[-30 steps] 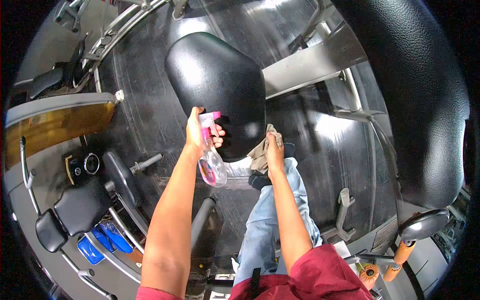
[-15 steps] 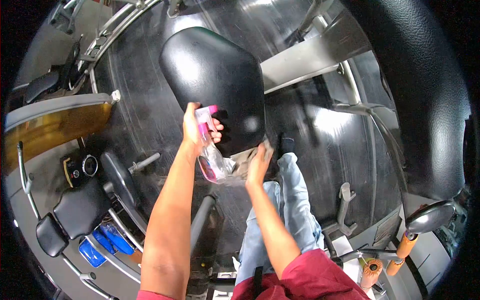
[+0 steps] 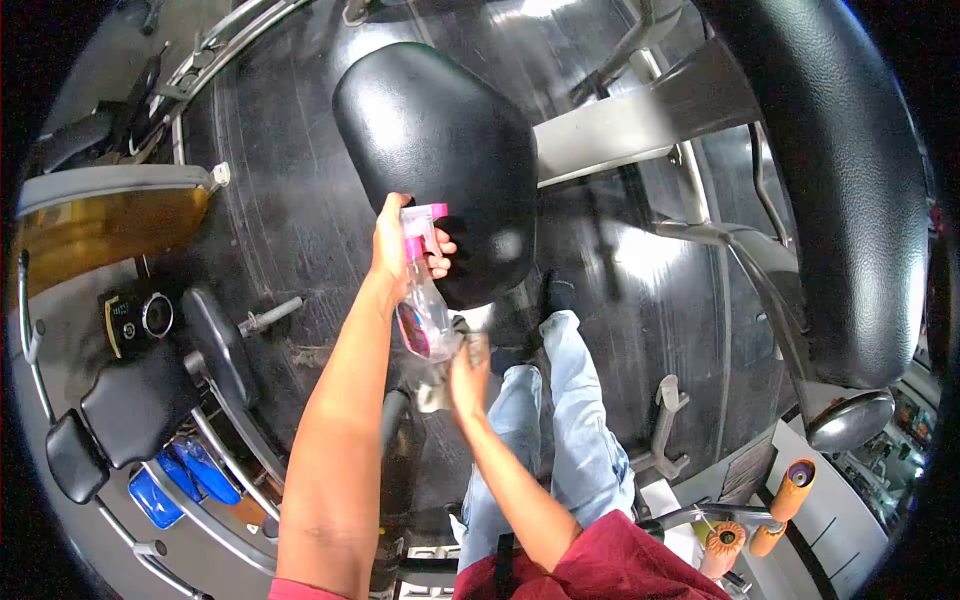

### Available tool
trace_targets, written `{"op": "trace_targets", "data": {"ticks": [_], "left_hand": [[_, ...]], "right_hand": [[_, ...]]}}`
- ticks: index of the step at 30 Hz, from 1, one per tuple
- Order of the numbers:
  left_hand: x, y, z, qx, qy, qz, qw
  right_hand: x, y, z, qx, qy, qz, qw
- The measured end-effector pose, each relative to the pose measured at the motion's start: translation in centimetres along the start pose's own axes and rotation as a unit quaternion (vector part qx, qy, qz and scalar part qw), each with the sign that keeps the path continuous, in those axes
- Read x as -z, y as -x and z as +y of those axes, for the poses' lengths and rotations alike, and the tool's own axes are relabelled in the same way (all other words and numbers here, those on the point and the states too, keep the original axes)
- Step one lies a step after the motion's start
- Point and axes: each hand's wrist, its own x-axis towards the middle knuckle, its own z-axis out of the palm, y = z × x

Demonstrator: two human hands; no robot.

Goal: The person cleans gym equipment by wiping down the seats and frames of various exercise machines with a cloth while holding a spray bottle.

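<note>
A clear spray bottle (image 3: 428,312) with a pink and white spray head is held upright in my left hand (image 3: 390,245), whose fingers wrap its neck. My right hand (image 3: 467,378) is just below and right of the bottle, slightly blurred, closed on a greyish cloth (image 3: 432,396) that hangs near the bottle's base. Beyond both hands lies a black padded seat (image 3: 440,130), with light glare on its surface. The bottle's top overlaps the seat's near left part.
A metal beam (image 3: 640,130) joins the seat to a large black backrest (image 3: 845,180) at right. Gym machines with black pads (image 3: 140,410) and blue items (image 3: 185,485) stand at left. Orange foam rollers (image 3: 795,490) are at lower right. Dark matting covers the floor.
My right hand has moved left and down with the cloth, from the seat's near edge to beside the bottle's base. The view has shifted slightly; the left hand still holds the bottle.
</note>
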Motion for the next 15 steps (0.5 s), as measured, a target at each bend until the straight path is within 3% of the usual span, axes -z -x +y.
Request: {"op": "trace_targets", "data": {"ticks": [1,2,4,9,11,13,15], "left_hand": [[0.0,0.0,0.0,-0.001,0.004,0.001,1.000],[0.0,0.0,0.0,-0.002,0.003,-0.003,1.000],[0.4,-0.5,-0.3,0.008,0.020,-0.009,1.000],[0.2,0.1,-0.4,-0.029,0.032,-0.012,0.999],[0.4,0.2,-0.7,-0.092,0.002,-0.024,0.995],[0.9,0.1,-1.3,-0.092,0.007,-0.036,0.995],[1.0,0.6,-2.2,-0.145,-0.007,-0.072,0.987]], "right_hand": [[0.6,1.0,-1.6,0.125,0.027,0.141,0.982],[2.7,0.5,-3.9,0.111,-0.029,0.088,0.989],[5.1,-1.2,-6.9,0.270,0.009,0.175,0.947],[5.1,-4.5,-10.1,0.333,0.102,0.209,0.914],[4.2,-4.9,-8.5,0.385,0.115,0.238,0.884],[4.5,-3.8,-7.8,0.448,0.148,0.180,0.863],[5.2,-1.8,-8.3,0.507,0.288,0.083,0.808]]}}
